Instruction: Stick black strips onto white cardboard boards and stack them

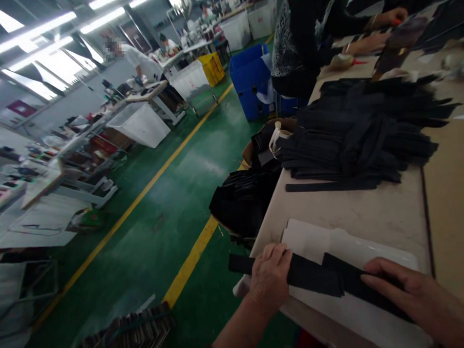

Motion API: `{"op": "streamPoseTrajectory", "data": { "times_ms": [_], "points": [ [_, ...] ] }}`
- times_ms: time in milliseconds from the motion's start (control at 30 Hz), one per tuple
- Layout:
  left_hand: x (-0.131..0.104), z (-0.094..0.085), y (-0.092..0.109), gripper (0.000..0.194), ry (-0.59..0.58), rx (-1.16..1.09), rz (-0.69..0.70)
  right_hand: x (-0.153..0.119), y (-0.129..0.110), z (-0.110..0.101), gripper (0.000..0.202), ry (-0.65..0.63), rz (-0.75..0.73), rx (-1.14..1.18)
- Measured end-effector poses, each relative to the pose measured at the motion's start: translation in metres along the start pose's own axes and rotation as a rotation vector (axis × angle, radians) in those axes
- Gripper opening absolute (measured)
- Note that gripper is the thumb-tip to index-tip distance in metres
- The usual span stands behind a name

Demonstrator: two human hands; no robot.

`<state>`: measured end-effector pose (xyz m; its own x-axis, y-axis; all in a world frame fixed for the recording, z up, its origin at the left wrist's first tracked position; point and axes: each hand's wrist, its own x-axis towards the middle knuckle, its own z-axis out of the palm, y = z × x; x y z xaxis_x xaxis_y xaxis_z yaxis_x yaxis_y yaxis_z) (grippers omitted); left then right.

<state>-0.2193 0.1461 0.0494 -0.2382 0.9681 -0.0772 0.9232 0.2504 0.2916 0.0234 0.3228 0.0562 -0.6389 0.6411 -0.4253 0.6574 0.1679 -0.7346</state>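
My left hand (270, 276) is closed over a dark fabric strip (315, 277) at the table's near edge; one end of the strip sticks out past the edge. A second dark strip (359, 281) lies to the right, its tip overlapping or touching the first. My right hand (406, 289) pinches this second strip between thumb and fingers. Under both strips is a white sheet or board (335, 241) with a shiny surface. Beyond it, a large heap of similar black strips (360, 127) covers the table, with a single strip (330, 186) in front.
A co-worker (307, 42) sits at the table's far side, hands on dark material. Beside the table stand a bundle of black pieces (241, 202) and a blue bin (251, 81). Stacked pieces (127, 335) sit on the green floor (160, 213). Other workbenches line the left.
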Motion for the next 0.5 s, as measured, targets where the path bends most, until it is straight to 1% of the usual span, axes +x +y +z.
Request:
{"op": "streamPoseTrajectory", "data": {
  "times_ms": [100, 167, 233, 333, 433, 500],
  "points": [
    [0.010, 0.006, -0.005, 0.045, -0.043, 0.000, 0.023, 0.021, -0.023, 0.005, 0.035, -0.124, 0.045, 0.015],
    [0.013, 0.013, -0.007, 0.042, -0.063, 0.003, 0.038, 0.035, -0.036, 0.008, 0.035, -0.143, 0.069, 0.013],
    [0.013, 0.022, -0.009, 0.042, -0.053, 0.011, 0.050, 0.048, -0.045, 0.013, 0.033, -0.148, 0.063, 0.006],
    [0.009, 0.039, -0.014, 0.042, 0.009, 0.035, 0.079, 0.064, -0.050, 0.025, 0.032, -0.145, 0.006, -0.011],
    [0.004, 0.055, -0.021, 0.043, 0.112, 0.060, 0.141, 0.076, -0.051, 0.037, 0.031, -0.138, -0.028, -0.022],
    [0.003, 0.062, -0.025, 0.045, 0.170, 0.057, 0.177, 0.081, -0.052, 0.043, 0.030, -0.125, -0.031, -0.036]
  ]
}}
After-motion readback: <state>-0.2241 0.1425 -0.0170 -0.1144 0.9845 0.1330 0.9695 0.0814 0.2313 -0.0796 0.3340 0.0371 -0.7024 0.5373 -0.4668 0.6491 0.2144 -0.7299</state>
